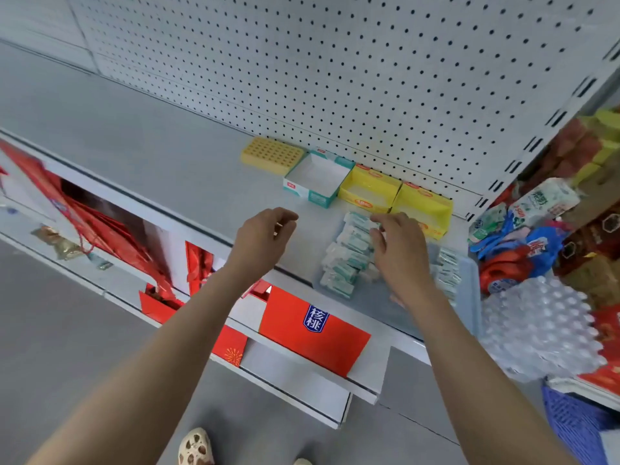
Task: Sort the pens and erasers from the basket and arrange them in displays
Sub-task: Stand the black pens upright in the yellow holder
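Observation:
Several wrapped white-and-teal erasers [349, 253] lie in rows in a shallow translucent basket [469, 297] on the grey shelf [134, 146]. My right hand [399, 250] hovers over the erasers, fingertips touching the top of the rows; whether it grips one I cannot tell. My left hand [265, 236] floats over the bare shelf to the left, fingers loosely curled with nothing in them. Behind stand a yellow pen holder with holes [271, 155], an empty teal-and-white display box [317, 177] and two yellow display boxes [396, 196].
A white pegboard wall [335, 62] backs the shelf. Red gift boxes [312, 327] fill the lower shelves. To the right are packaged goods [523, 229], a shrink-wrapped bottle pack [543, 330] and a blue crate [573, 427]. A foot in a shoe [196, 448] stands on the grey floor.

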### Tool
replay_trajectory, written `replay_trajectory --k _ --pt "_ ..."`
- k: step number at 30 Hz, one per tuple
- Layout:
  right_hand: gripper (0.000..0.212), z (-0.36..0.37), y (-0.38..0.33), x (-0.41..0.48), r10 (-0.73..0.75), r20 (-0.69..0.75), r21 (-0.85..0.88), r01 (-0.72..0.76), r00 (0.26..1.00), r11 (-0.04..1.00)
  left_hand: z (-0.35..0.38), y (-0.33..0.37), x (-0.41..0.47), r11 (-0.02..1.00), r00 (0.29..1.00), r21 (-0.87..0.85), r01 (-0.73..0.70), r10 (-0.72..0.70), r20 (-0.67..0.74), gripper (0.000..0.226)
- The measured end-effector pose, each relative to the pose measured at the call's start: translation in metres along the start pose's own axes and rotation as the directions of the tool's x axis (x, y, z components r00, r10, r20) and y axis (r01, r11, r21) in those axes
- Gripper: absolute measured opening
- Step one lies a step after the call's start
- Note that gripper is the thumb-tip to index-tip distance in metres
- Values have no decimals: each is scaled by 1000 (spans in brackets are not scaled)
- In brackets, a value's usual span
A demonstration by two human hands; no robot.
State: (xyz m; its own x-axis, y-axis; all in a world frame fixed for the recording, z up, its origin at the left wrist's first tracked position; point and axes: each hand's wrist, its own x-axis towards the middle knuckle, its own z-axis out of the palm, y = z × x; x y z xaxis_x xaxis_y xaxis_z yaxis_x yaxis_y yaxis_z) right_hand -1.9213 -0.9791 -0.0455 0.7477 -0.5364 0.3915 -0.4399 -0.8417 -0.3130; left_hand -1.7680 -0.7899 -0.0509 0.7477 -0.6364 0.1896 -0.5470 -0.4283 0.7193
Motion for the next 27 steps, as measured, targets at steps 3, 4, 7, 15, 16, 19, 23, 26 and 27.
replay_trajectory --k 3,4,7,15,16,19,23,26,27 --pt "25 26 -53 15 -164 18 64 163 986 985 -36 -33 -16 998 995 -8 -69 69 -71 21" --pt "25 36 -75 19 -210 15 96 208 978 973 -49 -46 -21 997 992 -7 -80 79 -95 20" --pt "24 71 -143 23 -292 7 202 285 956 937 -92 -90 -37 999 982 6 -49 49 -180 19" --pt "21 183 -332 23 -364 91 501 274 927 821 -211 -225 -82 986 922 2 168 -156 -355 18" --pt "20 196 -355 25 -385 100 525 280 918 804 -225 -241 -86 980 909 -2 200 -186 -374 17" --pt "21 230 -415 33 -445 156 564 290 882 773 -263 -285 -94 950 851 -37 311 -295 -434 18" --pt "22 272 -486 53 -514 208 608 302 832 734 -308 -339 -89 908 775 -63 415 -389 -498 18" --pt "24 304 -536 77 -570 225 633 327 790 702 -341 -380 -76 886 731 -94 453 -430 -530 19" --pt "24 316 -553 86 -585 228 644 330 779 690 -354 -393 -69 880 719 -99 464 -439 -539 19"
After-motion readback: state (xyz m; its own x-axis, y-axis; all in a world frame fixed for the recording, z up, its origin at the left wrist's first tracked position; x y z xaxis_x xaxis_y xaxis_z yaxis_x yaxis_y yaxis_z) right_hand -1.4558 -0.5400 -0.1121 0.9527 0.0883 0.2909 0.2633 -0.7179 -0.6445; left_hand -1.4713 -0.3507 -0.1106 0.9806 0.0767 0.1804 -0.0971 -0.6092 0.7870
